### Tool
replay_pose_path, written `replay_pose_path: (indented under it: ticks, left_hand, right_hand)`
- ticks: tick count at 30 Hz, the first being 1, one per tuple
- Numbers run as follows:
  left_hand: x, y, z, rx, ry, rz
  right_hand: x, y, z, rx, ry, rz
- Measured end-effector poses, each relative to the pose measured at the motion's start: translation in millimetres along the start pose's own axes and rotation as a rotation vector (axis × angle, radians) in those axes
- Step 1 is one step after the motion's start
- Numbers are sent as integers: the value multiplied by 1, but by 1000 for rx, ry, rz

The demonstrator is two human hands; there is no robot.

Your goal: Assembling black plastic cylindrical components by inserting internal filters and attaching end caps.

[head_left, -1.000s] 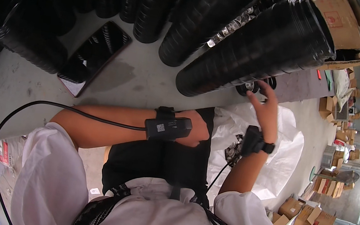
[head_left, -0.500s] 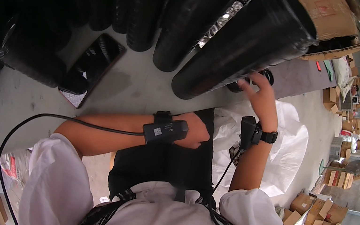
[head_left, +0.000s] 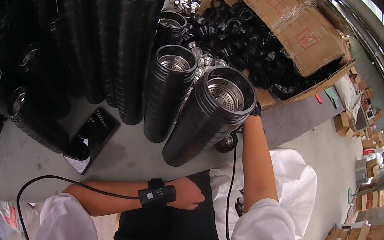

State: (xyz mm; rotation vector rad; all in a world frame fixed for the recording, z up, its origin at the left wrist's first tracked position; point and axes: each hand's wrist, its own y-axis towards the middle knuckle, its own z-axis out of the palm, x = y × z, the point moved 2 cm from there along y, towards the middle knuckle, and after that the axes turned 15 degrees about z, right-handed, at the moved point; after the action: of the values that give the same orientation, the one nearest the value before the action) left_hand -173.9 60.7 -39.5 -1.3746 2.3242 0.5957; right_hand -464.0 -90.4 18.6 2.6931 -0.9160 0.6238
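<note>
Black, ridged and round-mouthed, a tall cylinder [head_left: 199,136] stood at frame centre on the grey worktop [head_left: 140,154], hiding the right hand, whose finger state couldn't be told; lower centre, the left hand's [head_left: 187,194] fingers were loosely curled, seemingly empty.

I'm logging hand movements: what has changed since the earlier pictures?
The right forearm has reached farther forward. The right hand, earlier beside the black round parts near the rightmost tube, is now hidden behind that tube's upper end, its grip unseen. The camera view has tipped up, showing into the tube. The left hand still rests curled over the lap; the flat dark device stays on the table.
</note>
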Motion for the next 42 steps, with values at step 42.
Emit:
replay_pose_path:
  ticks: [42]
  left_hand:
    - [-1,1,-3,-12,53,-24]
  right_hand:
    - [-30,-62,-52,-156,-343,5]
